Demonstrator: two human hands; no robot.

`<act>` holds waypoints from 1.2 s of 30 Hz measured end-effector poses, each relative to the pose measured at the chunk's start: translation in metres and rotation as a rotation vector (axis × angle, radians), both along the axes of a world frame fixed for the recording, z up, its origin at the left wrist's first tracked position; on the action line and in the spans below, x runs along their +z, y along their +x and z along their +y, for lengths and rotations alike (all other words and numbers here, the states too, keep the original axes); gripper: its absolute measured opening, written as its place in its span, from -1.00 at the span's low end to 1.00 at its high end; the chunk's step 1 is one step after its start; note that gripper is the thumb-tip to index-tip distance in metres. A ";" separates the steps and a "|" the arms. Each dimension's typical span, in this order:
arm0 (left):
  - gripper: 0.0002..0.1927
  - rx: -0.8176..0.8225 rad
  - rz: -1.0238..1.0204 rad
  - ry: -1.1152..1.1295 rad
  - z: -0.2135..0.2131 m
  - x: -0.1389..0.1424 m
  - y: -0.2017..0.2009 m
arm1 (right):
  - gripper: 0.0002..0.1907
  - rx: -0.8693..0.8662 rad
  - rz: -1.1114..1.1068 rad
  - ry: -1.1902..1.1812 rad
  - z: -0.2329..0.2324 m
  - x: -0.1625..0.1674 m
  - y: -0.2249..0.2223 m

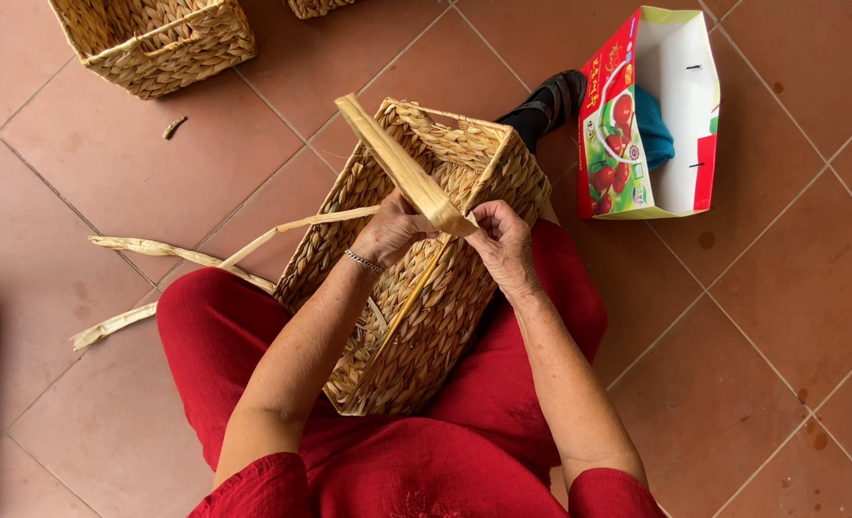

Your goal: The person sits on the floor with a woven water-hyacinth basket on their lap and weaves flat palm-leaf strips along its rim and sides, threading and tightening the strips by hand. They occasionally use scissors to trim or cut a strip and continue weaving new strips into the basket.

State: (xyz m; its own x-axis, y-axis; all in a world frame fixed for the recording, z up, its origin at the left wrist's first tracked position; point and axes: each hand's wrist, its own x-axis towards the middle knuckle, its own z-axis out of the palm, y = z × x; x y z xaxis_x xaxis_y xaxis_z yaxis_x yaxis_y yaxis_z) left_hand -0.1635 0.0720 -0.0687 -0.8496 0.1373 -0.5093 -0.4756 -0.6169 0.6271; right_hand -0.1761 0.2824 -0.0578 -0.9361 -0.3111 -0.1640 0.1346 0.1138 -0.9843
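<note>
1. Red-clothed lap [483,422], nearest my camera, supports the woven rectangular basket [416,278], tilted on its side with its open mouth facing away.
2. Terracotta floor tiles [761,336] carry a second woven basket [157,38] at upper left and an open red gift bag [651,115] at upper right.
3. I judge the step as weaving a flat dried strand [402,163] into the basket wall.
4. Left hand [392,230] is closed, pinching the strand against the weave.
5. Right hand [502,245] pinches the strand's lower end.
6. Loose strands [157,251] trail left; tightening needs a steady pull.

Woven straw basket [416,317] tilted on lap, flat strand [402,163] raised.
</note>
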 end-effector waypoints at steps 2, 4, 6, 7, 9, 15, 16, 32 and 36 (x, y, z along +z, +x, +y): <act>-0.31 -0.048 0.050 -0.055 0.005 -0.001 0.000 | -0.76 -0.002 0.001 0.018 0.001 -0.001 0.000; -0.41 -0.066 0.049 -0.052 0.008 0.000 -0.003 | -0.79 -0.010 -0.024 0.030 0.002 0.000 0.001; -0.45 -0.081 0.070 -0.121 0.009 0.001 -0.004 | -0.79 -0.005 -0.026 0.052 0.002 0.000 0.003; -0.44 -0.089 0.096 -0.190 0.010 0.002 -0.006 | -0.79 -0.002 -0.027 0.063 0.001 0.001 0.005; -0.45 -0.125 0.144 -0.321 0.011 0.005 -0.009 | -0.79 0.011 0.092 -0.004 0.001 0.004 0.009; -0.53 -0.124 0.088 -0.226 0.007 0.020 -0.009 | -0.71 -0.006 0.250 0.164 0.005 0.019 0.017; -0.54 -0.079 0.103 -0.131 0.007 0.021 -0.007 | -0.68 -0.022 0.384 0.186 0.005 0.020 0.017; -0.77 -0.149 0.075 0.030 0.013 0.003 -0.004 | -0.92 -0.196 0.208 0.275 0.130 0.043 0.078; -0.81 -0.180 0.147 -0.144 0.011 -0.001 0.002 | -0.96 -0.363 0.056 0.379 0.210 0.050 0.129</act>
State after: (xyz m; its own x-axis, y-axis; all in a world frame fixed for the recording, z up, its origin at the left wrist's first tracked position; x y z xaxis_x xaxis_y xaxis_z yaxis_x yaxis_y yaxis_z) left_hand -0.1612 0.0829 -0.0693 -0.8843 0.2279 -0.4074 -0.4668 -0.4298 0.7729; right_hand -0.0466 0.4927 -0.0079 -0.9832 0.1061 -0.1483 0.1794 0.4187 -0.8902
